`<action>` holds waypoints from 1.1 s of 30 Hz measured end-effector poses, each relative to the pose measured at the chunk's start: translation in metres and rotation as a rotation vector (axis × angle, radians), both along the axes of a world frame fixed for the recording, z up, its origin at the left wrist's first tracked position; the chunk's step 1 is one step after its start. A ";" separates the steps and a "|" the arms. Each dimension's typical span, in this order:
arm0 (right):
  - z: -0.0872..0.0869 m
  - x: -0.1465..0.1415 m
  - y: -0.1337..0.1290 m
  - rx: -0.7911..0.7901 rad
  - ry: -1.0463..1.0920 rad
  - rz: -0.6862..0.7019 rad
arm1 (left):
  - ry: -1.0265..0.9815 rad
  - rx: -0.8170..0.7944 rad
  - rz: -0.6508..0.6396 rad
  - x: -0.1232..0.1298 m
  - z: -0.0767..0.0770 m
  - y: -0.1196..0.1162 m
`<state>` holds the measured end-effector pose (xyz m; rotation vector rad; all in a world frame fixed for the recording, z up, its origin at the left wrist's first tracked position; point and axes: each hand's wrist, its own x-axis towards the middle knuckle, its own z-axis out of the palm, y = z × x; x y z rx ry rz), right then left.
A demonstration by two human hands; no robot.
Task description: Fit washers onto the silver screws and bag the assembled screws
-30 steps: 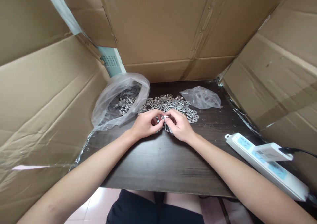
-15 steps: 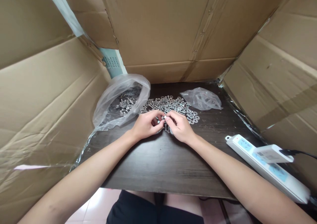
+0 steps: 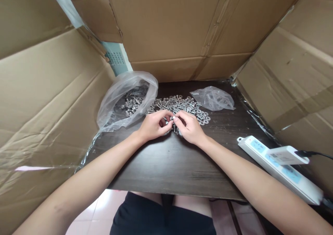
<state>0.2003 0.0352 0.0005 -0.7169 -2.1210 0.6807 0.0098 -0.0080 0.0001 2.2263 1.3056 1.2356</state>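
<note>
My left hand [image 3: 155,124] and my right hand [image 3: 189,125] meet over the near edge of a pile of loose screws, nuts and washers [image 3: 179,105]. Between their fingertips is a small screw [image 3: 171,118], with thumbs and forefingers of both hands pinched on it. Its far end and any nut or washer on it are too small to make out. Some screws and washers of the pile lie under and just behind the fingers. To the left, a clear plastic bag [image 3: 109,115] gapes open with metal screw assemblies [image 3: 132,105] inside.
A crumpled clear bag [image 3: 214,99] lies behind the pile on the right of the dark table [image 3: 166,169]. A white power strip [image 3: 299,184] with a plugged-in adapter [image 3: 287,156] rests at the right. Cardboard walls [image 3: 166,27] enclose the back and sides.
The view has tilted slightly, so the scene sits a little higher. Both hands keep their pinch on the small screw, with only slight finger movement.
</note>
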 end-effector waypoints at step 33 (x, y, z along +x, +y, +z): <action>0.000 -0.001 -0.001 -0.027 -0.008 -0.004 | -0.008 -0.039 0.005 0.000 0.002 -0.001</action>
